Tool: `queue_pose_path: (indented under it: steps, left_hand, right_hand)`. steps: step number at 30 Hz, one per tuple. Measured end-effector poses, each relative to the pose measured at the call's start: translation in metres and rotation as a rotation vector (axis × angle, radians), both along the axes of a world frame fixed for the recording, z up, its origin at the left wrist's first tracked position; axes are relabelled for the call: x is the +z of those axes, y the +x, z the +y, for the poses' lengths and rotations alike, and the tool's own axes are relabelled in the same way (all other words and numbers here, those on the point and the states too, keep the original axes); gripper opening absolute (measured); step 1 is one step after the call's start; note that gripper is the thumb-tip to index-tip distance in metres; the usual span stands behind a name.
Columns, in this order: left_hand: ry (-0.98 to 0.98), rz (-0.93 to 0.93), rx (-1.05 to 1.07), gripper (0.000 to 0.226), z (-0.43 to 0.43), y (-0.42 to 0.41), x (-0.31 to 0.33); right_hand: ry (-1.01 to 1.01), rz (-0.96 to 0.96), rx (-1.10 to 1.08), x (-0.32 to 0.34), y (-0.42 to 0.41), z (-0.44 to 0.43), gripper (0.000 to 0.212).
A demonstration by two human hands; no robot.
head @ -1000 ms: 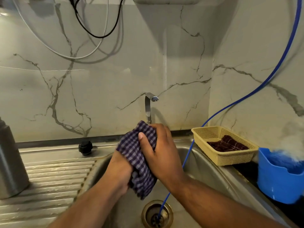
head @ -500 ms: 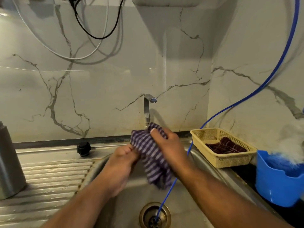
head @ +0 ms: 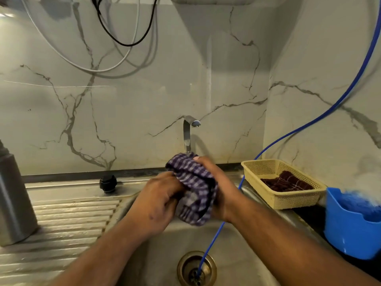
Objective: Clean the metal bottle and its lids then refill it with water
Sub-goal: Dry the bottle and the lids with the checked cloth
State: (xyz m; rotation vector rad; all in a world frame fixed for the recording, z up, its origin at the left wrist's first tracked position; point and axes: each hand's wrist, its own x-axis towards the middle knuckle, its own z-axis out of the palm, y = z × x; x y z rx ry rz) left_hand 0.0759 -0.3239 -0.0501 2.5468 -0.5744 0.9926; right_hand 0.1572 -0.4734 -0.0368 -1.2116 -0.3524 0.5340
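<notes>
A: What is held over the sink (head: 243,250)?

B: A checked cloth (head: 193,182) is gripped between both hands. The fingers of the left hand (head: 158,203) are curled round its lower folds. The right hand (head: 218,186) is wrapped over its upper right side, with the fingers curled and a fingertip laid on top. Whether anything is bundled inside cannot be told.

A: Where is the bottle (head: 12,195) found?

B: It is stood upright on the ribbed drainboard (head: 68,219) at the far left, well apart from the hands. Only part of it is seen, since it is cut by the frame edge.

A: And the lid (head: 108,183)?

B: A black lid is set on the flat ledge behind the drainboard, between bottle and hands, near the wall.

A: What else is seen?

B: A tap (head: 187,133) is seen just behind the cloth. A blue tube (head: 309,122) is run down the right wall, is passed behind the right wrist and is ended in the drain (head: 196,268). A yellow basket (head: 288,200) with a dark rag (head: 286,183) in it is placed on the right, and a blue tub (head: 350,234) is set just beside it. Cables (head: 123,43) are hung on the wall above.
</notes>
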Motion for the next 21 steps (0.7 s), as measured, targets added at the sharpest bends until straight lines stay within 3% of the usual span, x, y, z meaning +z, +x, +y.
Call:
queue_pose_path:
  steps: [2,6,8,10,14,17,21]
  left_hand:
    - [0.086,-0.077,-0.002,0.022,0.005,0.005,-0.005]
    - [0.032,-0.087,0.053,0.019,0.008,0.013,-0.016]
    - [-0.129,-0.062,0.060,0.017,0.008,0.017,-0.019]
    - [-0.367,0.014,0.078,0.035,0.005,0.018,-0.020]
    - [-0.975,0.293,-0.155,0.045,-0.011,0.011,-0.012]
    - [-1.136,0.405,-0.179,0.040,-0.013,0.006,-0.008]
    - [-1.314,0.379,-0.144,0.044,0.000,0.008,-0.008]
  right_hand:
    - [-0.002,0.045,0.001,0.002,-0.002,-0.010,0.037]
    - [0.095,0.076,-0.088,-0.006,0.000,-0.014,0.037]
    - [0.119,0.165,-0.118,-0.006,0.002,-0.004,0.039]
    - [0.159,0.165,-0.096,-0.009,0.001,0.000,0.040]
    - [0.098,0.080,-0.153,-0.017,-0.006,0.011,0.042]
    - [-0.054,-0.062,-0.239,-0.025,0.001,0.016,0.030]
    - [-0.260,-0.255,-0.413,-0.023,0.011,0.010,0.022]
